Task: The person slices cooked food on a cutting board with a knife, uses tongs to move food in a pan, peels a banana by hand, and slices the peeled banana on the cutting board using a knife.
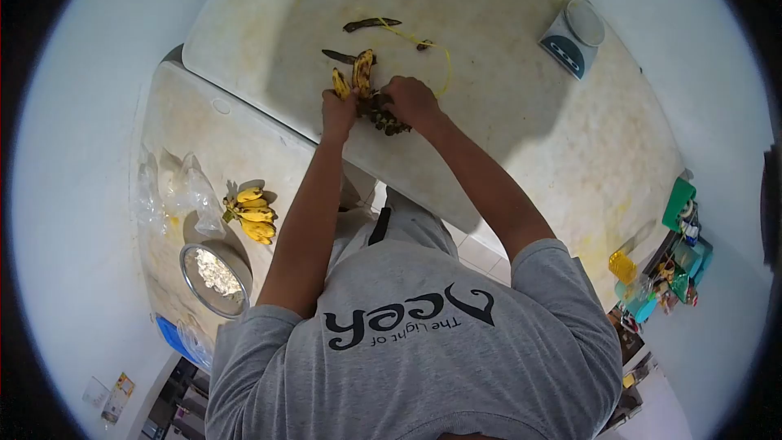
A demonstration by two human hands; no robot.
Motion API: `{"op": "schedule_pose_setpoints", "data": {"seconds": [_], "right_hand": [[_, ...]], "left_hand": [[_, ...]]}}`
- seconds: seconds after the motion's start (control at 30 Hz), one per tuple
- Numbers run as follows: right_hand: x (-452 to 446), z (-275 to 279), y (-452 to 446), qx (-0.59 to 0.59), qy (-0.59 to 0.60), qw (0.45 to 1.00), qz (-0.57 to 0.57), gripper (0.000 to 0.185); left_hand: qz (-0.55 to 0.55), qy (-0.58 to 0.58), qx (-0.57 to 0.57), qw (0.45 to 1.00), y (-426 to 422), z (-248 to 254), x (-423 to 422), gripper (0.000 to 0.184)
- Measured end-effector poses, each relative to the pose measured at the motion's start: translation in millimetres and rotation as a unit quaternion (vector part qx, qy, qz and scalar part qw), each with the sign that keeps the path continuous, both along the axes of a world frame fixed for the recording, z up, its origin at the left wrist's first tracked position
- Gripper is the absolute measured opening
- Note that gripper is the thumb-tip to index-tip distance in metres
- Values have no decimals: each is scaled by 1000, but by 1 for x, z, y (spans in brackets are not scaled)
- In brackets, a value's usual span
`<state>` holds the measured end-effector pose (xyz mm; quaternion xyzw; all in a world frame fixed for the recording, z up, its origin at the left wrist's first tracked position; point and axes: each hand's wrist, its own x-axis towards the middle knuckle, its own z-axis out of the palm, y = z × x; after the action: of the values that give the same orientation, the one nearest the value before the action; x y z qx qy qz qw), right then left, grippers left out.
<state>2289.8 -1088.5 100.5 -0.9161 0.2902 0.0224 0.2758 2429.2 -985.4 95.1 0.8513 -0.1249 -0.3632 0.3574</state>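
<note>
Two bananas [363, 69] are jutting from the left hand [339, 115], which is gripping them; the right hand [413, 103] is touching one dark stalk [386, 121] (closed or not, I cannot tell). Parting seems underway, calling for steady holding. Two dark strips [372, 24] are lying beyond, one banana bunch [256, 215] near left, one scale [572, 37] far right.
</note>
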Motion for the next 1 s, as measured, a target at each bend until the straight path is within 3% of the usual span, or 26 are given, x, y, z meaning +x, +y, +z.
{"op": "schedule_pose_setpoints", "data": {"seconds": [0.13, 0.2, 0.37, 0.5, 0.6, 0.7, 0.8, 0.9, 1.0], "right_hand": [[-6, 7, 7, 53, 0, 999, -7, 31], [-10, 4, 8, 39, -61, 997, -29, 32], [-12, 3, 13, 42, -93, 993, -62, 33], [-13, -1, 13, 37, -86, 993, -65, 34], [-13, 14, 9, 62, -61, 995, -54, 35], [-11, 18, 10, 67, -56, 994, -60, 35], [-11, 13, 15, 63, -62, 994, -70, 34], [-7, 15, 14, 56, -56, 994, -69, 34], [-3, 13, 14, 47, -37, 996, -68, 33]], "left_hand": [[24, -102, -60, 993, 14, -2, -11, 45], [27, -147, -127, 981, 22, -9, -13, 45], [170, -6, -232, 958, 27, -18, -24, 42], [332, 150, -292, 885, 26, -13, -10, 39], [301, 150, -325, 884, 27, -7, -8, 36], [352, 187, -354, 846, 28, -6, -11, 31], [399, 241, -385, 796, 34, -6, -9, 33], [374, 381, -460, 709, 49, -22, 5, 36], [403, 446, -461, 653, 55, -19, 3, 37]]}}
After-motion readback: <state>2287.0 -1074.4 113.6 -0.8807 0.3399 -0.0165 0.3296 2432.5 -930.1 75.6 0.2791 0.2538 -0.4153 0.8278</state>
